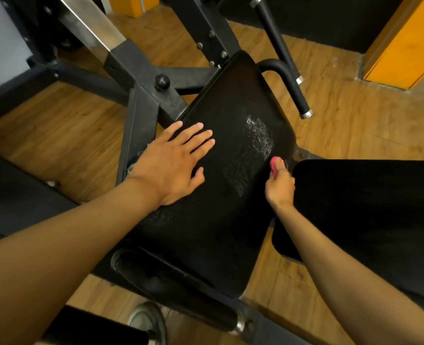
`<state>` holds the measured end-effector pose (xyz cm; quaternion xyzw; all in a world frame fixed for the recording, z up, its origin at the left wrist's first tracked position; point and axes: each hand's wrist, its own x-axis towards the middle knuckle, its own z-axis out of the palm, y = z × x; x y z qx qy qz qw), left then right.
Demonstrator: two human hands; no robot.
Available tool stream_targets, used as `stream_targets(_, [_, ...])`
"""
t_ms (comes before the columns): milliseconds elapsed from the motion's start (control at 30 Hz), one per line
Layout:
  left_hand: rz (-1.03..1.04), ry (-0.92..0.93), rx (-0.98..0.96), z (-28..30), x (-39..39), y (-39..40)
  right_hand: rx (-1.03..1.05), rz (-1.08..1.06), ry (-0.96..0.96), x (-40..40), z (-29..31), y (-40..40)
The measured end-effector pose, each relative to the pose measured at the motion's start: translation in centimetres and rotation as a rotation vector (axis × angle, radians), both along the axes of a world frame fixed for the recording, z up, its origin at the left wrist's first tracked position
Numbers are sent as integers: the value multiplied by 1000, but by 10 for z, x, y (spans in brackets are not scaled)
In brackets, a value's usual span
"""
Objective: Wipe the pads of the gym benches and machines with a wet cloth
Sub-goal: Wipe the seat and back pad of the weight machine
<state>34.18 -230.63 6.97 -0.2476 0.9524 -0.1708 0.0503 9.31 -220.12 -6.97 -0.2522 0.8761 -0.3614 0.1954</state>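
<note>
Both forearms bare, no sleeves, watch or rings seen. Left hand (pixel 173 160) and right hand (pixel 280 185) ungloved. One grey shoe (pixel 147 319), near edge.

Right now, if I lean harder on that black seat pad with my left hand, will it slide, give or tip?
The seat pad probably won't tip: it looks bolted to a heavy steel frame. It likely gives slightly, being a padded cushion. The wet patch may be slick, but your left hand lies flat on a part that looks dry, so it should grip.
</note>
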Motion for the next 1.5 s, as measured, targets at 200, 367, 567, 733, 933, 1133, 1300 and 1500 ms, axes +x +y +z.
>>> stream_targets(200, [-4,3,-30,0,1,1,26,74,33,79,4,64])
stream_targets(367, [-4,4,-31,-1,1,2,-69,163,20,128,-6,112])
stream_targets(567, [-7,13,-47,-2,1,0,-201,-3,-18,64,-41,38])
stream_targets(733, [-16,7,-75,-2,0,-1,-104,-156,44,24,-24,-5])
stream_targets(933, [-25,15,-90,-3,1,-3,-238,55,169,113,-22,82])
stream_targets(1133, [-26,9,-100,-4,1,-2,-291,556,253,119,-44,141])
stream_targets(1300, [-20,3,-91,-1,0,0,-305,558,289,104,-32,99])
stream_targets(1500, [-15,-4,-100,0,-1,0,-318,634,345,98,-43,126])
